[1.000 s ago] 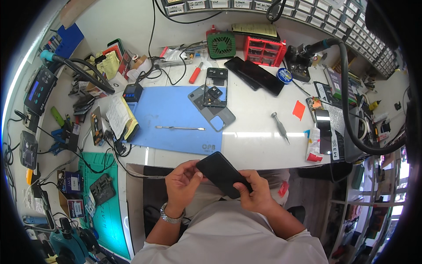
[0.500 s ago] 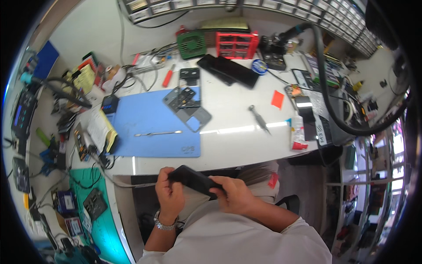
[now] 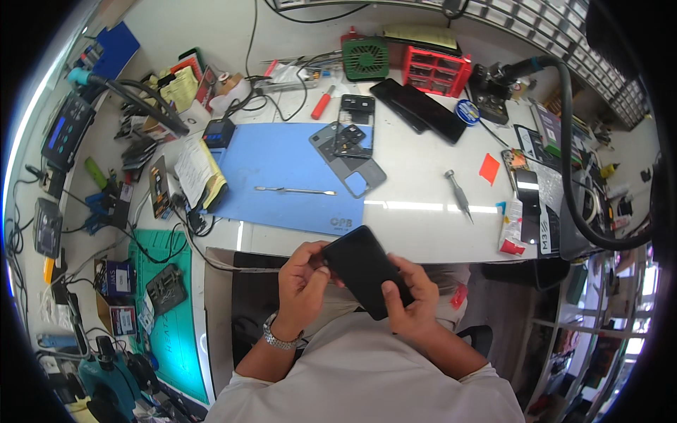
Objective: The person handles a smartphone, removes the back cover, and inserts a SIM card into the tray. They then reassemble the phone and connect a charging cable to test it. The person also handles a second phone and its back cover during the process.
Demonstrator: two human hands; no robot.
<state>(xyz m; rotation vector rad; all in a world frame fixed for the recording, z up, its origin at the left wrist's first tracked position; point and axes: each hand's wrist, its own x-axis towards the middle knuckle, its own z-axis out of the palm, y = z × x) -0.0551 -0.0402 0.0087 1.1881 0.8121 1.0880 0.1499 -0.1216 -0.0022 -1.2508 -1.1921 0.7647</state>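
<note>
I hold a black smartphone (image 3: 363, 271) in both hands, just in front of the white workbench's near edge (image 3: 423, 243). My left hand (image 3: 302, 282) grips its upper left corner with the fingertips on the edge. Under the phone's lower right end sits my right hand (image 3: 410, 302), thumb on the dark glass. The phone lies tilted, its long side running from upper left to lower right. A metal watch is on my left wrist.
A blue work mat (image 3: 282, 173) holds thin tweezers (image 3: 295, 190) and a grey phone back with opened parts (image 3: 350, 158). A screwdriver (image 3: 458, 194), two dark phones (image 3: 419, 107), a red parts drawer (image 3: 437, 70), a green fan (image 3: 365, 58) and a green mat (image 3: 166, 310) lie around.
The view has shifted, so the bench sits differently in frame. The phone has turned in my hands and shows more of its flat dark face; both hands stay on it.
</note>
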